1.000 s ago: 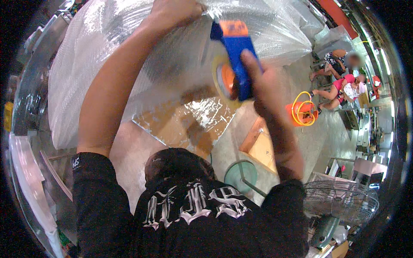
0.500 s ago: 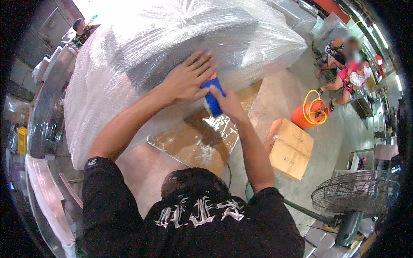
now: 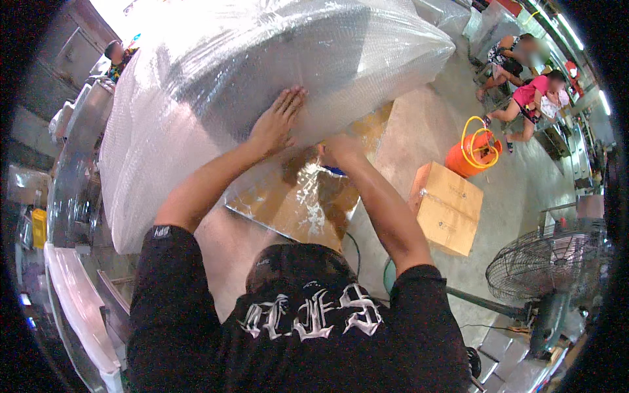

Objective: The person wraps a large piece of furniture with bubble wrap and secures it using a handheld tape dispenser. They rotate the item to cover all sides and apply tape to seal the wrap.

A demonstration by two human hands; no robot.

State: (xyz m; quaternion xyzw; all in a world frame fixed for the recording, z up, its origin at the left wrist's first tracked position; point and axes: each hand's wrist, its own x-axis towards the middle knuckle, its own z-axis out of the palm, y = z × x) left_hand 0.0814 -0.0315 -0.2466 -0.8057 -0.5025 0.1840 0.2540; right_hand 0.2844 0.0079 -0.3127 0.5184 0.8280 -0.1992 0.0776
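A large bundle wrapped in bubble wrap (image 3: 262,59) fills the upper middle of the head view. My left hand (image 3: 278,121) lies flat on its lower side, fingers spread. Just to the right, my right hand (image 3: 341,150) is closed at the bundle's bottom edge, gripping a blue tape dispenser (image 3: 334,171), of which only a small blue part shows below the fist. Beneath both hands lies a flat cardboard sheet under shiny plastic film (image 3: 295,206).
A closed cardboard box (image 3: 445,206) stands on the concrete floor to the right, with an orange bucket holding a yellow hose (image 3: 472,150) behind it. A standing fan (image 3: 544,275) is at the lower right. Two people sit at the far right (image 3: 524,98); another person stands upper left (image 3: 118,52).
My right hand has brought the tape dispenser down from above the bundle to its lower edge. My left hand slid down the wrap and now presses flat beside it.
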